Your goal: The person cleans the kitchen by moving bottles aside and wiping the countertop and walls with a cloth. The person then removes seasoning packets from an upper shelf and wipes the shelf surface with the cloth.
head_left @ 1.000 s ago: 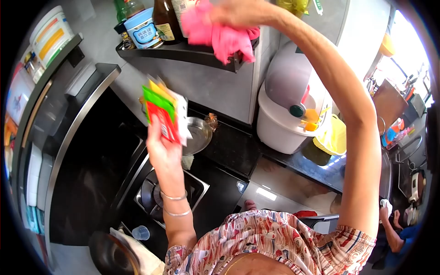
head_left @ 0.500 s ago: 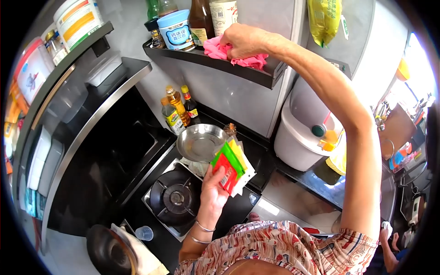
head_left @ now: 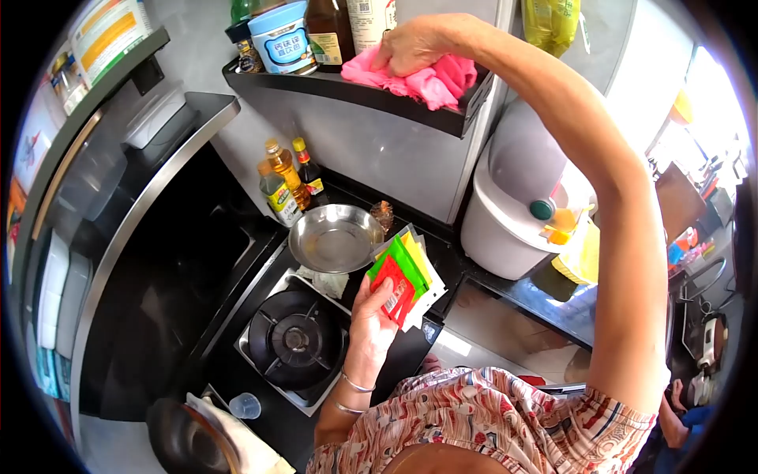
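Observation:
My right hand (head_left: 414, 47) reaches up to the dark wall shelf (head_left: 316, 88), its fingers closed on a pink cloth (head_left: 442, 83) that lies bunched on the shelf. Left of the cloth stand a brown bottle (head_left: 329, 43), a white-labelled container (head_left: 371, 24) and a blue-lidded tub (head_left: 282, 46). Lower down, my left hand (head_left: 373, 316) grips a fanned stack of seasoning packets (head_left: 403, 276), red, green, yellow and white. The packets are held above the counter, near a metal bowl (head_left: 335, 238).
A gas burner (head_left: 297, 340) lies left of my left hand. Several sauce bottles (head_left: 284, 178) stand behind the bowl. A dark wok (head_left: 185, 442) and a small plastic cup (head_left: 245, 406) are at lower left. The white bin-like container (head_left: 501, 229) stands right. Another person's arm (head_left: 673, 423) shows at far right.
My right hand has shifted slightly with the pink cloth, which now spreads wider along the shelf. My left hand still holds the packets. The whole view has moved a little.

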Available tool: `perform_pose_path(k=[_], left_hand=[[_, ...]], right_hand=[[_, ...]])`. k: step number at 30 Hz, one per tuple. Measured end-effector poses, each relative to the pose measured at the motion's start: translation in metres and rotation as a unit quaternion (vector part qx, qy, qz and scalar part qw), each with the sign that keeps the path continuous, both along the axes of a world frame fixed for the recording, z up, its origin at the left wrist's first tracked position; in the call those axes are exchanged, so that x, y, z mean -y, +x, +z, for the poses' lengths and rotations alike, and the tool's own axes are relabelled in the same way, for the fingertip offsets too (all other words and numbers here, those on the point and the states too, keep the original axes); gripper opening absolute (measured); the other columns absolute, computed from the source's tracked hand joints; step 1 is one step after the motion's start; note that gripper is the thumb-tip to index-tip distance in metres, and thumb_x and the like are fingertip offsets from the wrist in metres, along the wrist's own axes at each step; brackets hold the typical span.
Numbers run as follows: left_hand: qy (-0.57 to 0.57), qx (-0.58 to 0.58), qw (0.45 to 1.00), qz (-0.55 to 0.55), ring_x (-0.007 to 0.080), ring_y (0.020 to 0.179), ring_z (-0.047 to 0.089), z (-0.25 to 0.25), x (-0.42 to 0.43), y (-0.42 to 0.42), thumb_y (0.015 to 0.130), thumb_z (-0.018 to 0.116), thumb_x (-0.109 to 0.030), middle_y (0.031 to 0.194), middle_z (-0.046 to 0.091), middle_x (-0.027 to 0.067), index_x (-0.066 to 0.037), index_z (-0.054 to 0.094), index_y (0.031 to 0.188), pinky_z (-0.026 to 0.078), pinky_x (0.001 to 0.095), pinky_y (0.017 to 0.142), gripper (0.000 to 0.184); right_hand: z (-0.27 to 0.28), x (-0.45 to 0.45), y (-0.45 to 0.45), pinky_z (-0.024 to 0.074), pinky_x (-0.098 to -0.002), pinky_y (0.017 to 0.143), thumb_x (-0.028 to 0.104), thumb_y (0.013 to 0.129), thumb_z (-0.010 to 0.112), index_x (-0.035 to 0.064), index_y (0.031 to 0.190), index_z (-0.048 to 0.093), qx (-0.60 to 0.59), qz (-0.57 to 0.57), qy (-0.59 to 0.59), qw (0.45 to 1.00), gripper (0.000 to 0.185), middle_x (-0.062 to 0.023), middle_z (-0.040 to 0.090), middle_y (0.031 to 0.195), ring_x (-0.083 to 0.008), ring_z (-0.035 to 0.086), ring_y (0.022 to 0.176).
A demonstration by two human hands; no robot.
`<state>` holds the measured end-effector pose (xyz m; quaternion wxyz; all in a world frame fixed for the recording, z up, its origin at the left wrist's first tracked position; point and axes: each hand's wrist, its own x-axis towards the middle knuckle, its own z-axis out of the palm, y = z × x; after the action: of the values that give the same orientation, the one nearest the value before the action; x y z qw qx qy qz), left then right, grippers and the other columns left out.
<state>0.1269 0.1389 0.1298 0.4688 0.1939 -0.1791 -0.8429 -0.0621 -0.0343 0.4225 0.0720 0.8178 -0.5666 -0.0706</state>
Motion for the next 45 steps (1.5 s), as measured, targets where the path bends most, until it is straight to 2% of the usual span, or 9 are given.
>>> perform_pose_path(k=[7,9,13,20,27,37,41,43,45], left_hand=[[0.017,-0.002,1.0,0.01,0.021,0.103,0.056,0.007,-0.004,0.007,0.086,0.055,-0.003,0.112,0.055,0.0081,-0.006,0.045,0.12,0.048,0.0396,0.088,0.036],[0.01,-0.001,1.0,0.014,0.0211,0.103,0.056,0.009,-0.004,0.01,0.086,0.055,-0.003,0.112,0.055,0.0082,-0.006,0.045,0.119,0.048,0.0401,0.088,0.035],[0.001,0.003,1.0,0.025,0.0247,0.108,0.053,-0.003,-0.003,0.015,0.087,0.054,-0.007,0.118,0.054,0.0095,-0.006,0.043,0.125,0.047,0.0441,0.091,0.04],[0.021,-0.013,0.999,0.028,0.0254,0.107,0.054,-0.013,0.0,0.02,0.087,0.054,-0.007,0.117,0.055,0.0092,-0.008,0.045,0.125,0.047,0.0443,0.09,0.039],[0.052,-0.025,0.998,0.033,0.0244,0.105,0.054,-0.016,0.004,0.017,0.086,0.056,-0.007,0.115,0.056,0.0077,-0.009,0.048,0.122,0.047,0.0433,0.089,0.037],[0.044,-0.009,0.999,0.022,0.0238,0.107,0.053,-0.008,0.007,0.01,0.085,0.057,-0.007,0.115,0.056,0.0063,-0.01,0.049,0.121,0.045,0.0454,0.091,0.038],[0.031,-0.009,0.999,0.02,0.0245,0.109,0.053,-0.007,0.007,0.01,0.085,0.057,-0.006,0.116,0.055,0.0066,-0.01,0.047,0.123,0.044,0.047,0.092,0.04],[0.024,0.0,1.0,0.012,0.0249,0.11,0.052,-0.007,0.008,0.012,0.085,0.057,-0.006,0.117,0.054,0.007,-0.01,0.045,0.125,0.044,0.0478,0.092,0.042],[0.021,-0.003,1.0,0.016,0.0247,0.11,0.052,-0.004,0.007,0.011,0.085,0.057,-0.006,0.118,0.054,0.0071,-0.01,0.045,0.125,0.045,0.0466,0.092,0.042]], right_hand=[[0.023,-0.03,-0.042,0.0461,-0.0398,0.062,0.008,0.065,0.048,0.0115,0.103,0.065,-0.164,-0.012,0.027,0.986,0.043,-0.0155,0.064,0.078,-0.0312,0.058,0.07],[0.025,0.001,-0.041,0.0442,-0.0395,0.081,0.038,0.083,0.05,0.0009,0.1,0.062,0.019,0.102,-0.058,0.993,0.043,-0.0236,0.062,0.1,-0.0334,0.059,0.093],[0.026,0.012,0.019,0.048,-0.0371,0.078,0.024,0.07,0.05,-0.002,0.1,0.063,0.229,0.095,-0.142,0.958,0.042,-0.0192,0.064,0.097,-0.0307,0.061,0.092],[-0.011,0.044,0.068,0.0416,-0.0365,0.091,0.051,0.076,0.059,-0.0028,0.116,0.055,0.167,0.019,0.011,0.986,0.067,-0.0224,0.057,0.113,-0.0343,0.053,0.107],[-0.002,0.042,0.053,0.0438,-0.0376,0.082,0.039,0.079,0.056,-0.0066,0.109,0.057,0.068,0.043,0.023,0.996,0.055,-0.0208,0.061,0.104,-0.0309,0.058,0.096],[0.006,0.0,-0.031,0.0434,-0.034,0.078,0.035,0.081,0.05,-0.0005,0.106,0.059,0.156,0.093,0.066,0.981,0.044,-0.0139,0.064,0.092,-0.0222,0.057,0.085],[0.021,-0.005,-0.062,0.0477,-0.038,0.066,0.027,0.073,0.051,0.003,0.085,0.067,-0.087,0.035,0.043,0.995,0.031,-0.0167,0.066,0.078,-0.0275,0.061,0.072],[0.027,-0.014,-0.052,0.0475,-0.0379,0.066,0.03,0.074,0.052,0.002,0.081,0.068,-0.113,-0.147,0.036,0.982,0.033,-0.017,0.066,0.079,-0.0275,0.061,0.073],[0.037,-0.02,-0.039,0.0478,-0.0378,0.065,0.032,0.074,0.054,0.0009,0.082,0.068,-0.127,-0.105,0.008,0.986,0.035,-0.0162,0.066,0.079,-0.0273,0.061,0.073]])
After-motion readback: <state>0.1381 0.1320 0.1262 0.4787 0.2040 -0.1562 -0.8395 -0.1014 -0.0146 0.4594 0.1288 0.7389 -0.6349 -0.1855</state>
